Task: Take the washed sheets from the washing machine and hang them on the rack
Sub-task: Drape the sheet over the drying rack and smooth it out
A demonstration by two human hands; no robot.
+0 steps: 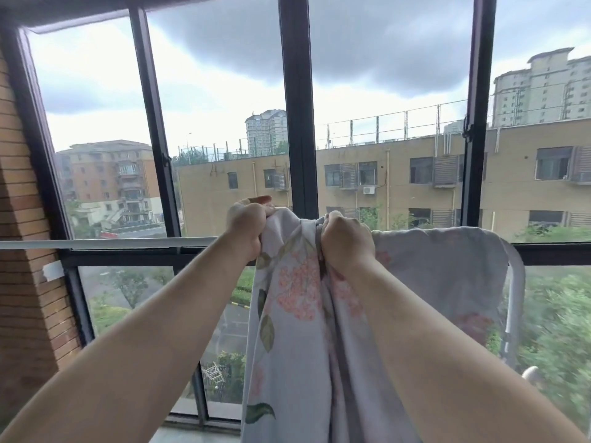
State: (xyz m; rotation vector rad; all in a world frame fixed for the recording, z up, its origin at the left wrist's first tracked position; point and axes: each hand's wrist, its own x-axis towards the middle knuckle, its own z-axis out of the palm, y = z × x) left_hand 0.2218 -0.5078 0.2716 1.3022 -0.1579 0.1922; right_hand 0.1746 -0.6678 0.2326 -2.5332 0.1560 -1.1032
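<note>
A pale lilac sheet [297,330] printed with pink flowers and green leaves hangs over the white rail of the rack [108,243] and drapes down in front of me. My left hand [246,225] grips the sheet's bunched top edge at the rail. My right hand [347,243] grips a gathered fold just to the right of it. Right of my hands the sheet lies spread over the rail as far as the rack's curved white end [516,282]. The washing machine is out of sight.
A large dark-framed window [295,123] stands right behind the rack, with buildings and trees outside. A brick wall [22,251] closes the left side. The bare stretch of rail runs left from my hands to that wall.
</note>
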